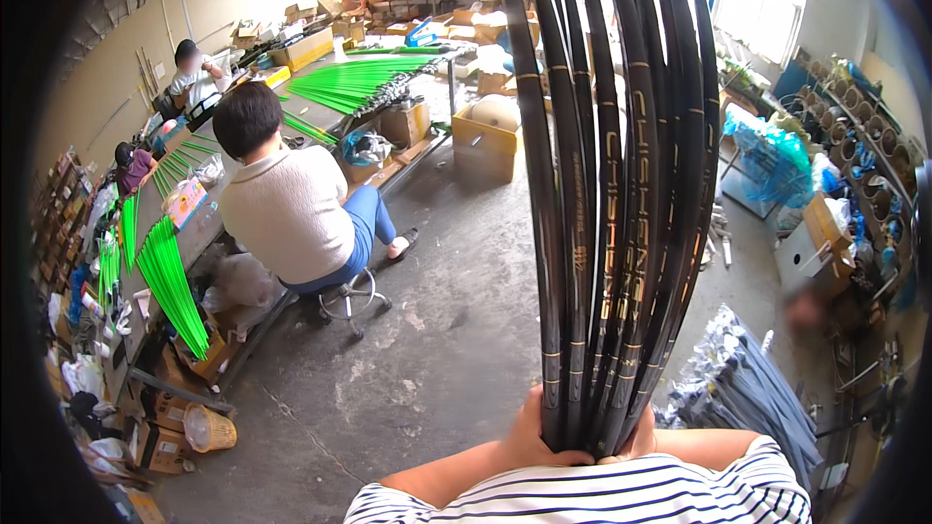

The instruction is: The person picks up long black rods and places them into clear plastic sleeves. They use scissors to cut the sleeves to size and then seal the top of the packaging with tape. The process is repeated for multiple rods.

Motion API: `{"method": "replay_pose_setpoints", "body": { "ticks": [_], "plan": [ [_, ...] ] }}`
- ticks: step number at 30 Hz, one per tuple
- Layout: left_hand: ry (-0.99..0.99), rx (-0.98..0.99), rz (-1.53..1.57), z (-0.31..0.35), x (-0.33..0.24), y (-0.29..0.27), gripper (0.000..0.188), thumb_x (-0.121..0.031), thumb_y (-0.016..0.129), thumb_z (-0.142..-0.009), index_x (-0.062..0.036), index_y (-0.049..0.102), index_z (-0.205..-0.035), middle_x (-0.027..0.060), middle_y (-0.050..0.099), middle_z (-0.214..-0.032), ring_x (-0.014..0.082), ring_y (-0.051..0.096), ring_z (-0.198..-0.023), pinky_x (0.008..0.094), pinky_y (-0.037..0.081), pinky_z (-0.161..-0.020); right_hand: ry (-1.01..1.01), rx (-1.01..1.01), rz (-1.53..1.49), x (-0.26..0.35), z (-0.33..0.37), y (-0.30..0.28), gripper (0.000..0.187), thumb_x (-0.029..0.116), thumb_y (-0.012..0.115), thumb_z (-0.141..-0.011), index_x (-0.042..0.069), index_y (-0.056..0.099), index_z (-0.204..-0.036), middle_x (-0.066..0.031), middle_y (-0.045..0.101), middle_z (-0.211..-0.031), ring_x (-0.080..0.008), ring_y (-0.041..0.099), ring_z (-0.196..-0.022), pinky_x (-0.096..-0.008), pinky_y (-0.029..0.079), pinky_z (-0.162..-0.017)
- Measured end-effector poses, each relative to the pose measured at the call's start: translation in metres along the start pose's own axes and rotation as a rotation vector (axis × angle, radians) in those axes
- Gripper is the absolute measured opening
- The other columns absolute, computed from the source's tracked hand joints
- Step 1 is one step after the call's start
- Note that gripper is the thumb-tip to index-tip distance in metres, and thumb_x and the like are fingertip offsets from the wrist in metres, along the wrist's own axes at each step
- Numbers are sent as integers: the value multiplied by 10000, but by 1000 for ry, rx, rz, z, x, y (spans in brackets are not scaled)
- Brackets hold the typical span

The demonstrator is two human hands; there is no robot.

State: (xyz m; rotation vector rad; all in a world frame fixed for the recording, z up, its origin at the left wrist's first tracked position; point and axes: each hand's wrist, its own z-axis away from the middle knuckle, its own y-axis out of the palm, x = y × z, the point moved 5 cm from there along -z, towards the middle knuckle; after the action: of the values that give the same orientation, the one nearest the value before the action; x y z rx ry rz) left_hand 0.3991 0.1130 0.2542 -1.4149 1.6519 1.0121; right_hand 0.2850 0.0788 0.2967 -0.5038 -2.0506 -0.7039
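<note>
Upright before my chest stands a bundle of glossy black fishing rods (pixel 607 262), marked with gold rings and gold lettering. Their tops run out of the picture at the upper edge. My left hand (pixel 529 435) is closed around the bundle's lower end from the left. From the other side my right hand (pixel 638 439) grips the same lower end, with most of its fingers hidden behind the rods. Both hands press close to my striped shirt, and the rods fan slightly apart higher up.
A person on a wheeled stool (pixel 349 303) sits at a long workbench with bright green rods (pixel 364 82). Others work farther back. Grey wrapped poles (pixel 752 388) lie at my right, near shelving (pixel 874 155). A yellow box (pixel 482 147) and wicker basket (pixel 211 429) stand on the floor.
</note>
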Motion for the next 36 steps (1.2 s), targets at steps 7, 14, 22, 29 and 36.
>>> {"method": "replay_pose_setpoints", "body": {
  "ticks": [7, 14, 22, 29, 36],
  "plan": [
    [-156, -114, 120, -106, 57, -50, 723, -123, 783, -624, -5, 341, -1184, 138, 516, -1091, 215, 516, -1017, 362, 394, -874, -32, 147, -55, -55, -110, -92, 870, 195, 744, -670, -67, 182, -1280, -200, 440, -1192, -260, 463, -1085, -374, 362, -915],
    [-169, -258, -51, -241, 92, -81, 801, -174, 797, -600, -4, 304, -1208, 160, 503, -1107, 237, 504, -1041, 375, 382, -885, -48, 288, -160, -79, -234, -199, 890, 258, 754, -672, -79, 181, -1265, -217, 438, -1179, -264, 465, -1073, -372, 369, -909],
    [-151, -285, -191, -377, 155, -137, 929, -265, 822, -558, -3, 251, -1244, 192, 491, -1122, 275, 490, -1069, 386, 369, -893, -91, 369, -272, -126, -359, -295, 897, 181, 745, -679, -21, 129, -1300, -247, 396, -1224, -320, 461, -1092, -429, 377, -912],
    [126, -241, -180, -534, 221, -216, 967, -302, 815, -547, -7, 226, -1254, 201, 516, -1080, 309, 535, -999, 382, 397, -860, -117, 293, -254, -166, -506, -379, 842, 91, 774, -611, -61, 267, -1266, -234, 455, -1184, -337, 478, -1078, -421, 383, -915],
    [87, -170, -120, -681, 257, -273, 978, -331, 818, -552, -20, 230, -1270, 164, 489, -1133, 265, 504, -1037, 365, 380, -881, -4, 247, -202, -177, -654, -440, 750, 116, 789, -585, -69, 385, -1189, -207, 504, -1127, -310, 519, -1009, -388, 422, -867]
  ]
}}
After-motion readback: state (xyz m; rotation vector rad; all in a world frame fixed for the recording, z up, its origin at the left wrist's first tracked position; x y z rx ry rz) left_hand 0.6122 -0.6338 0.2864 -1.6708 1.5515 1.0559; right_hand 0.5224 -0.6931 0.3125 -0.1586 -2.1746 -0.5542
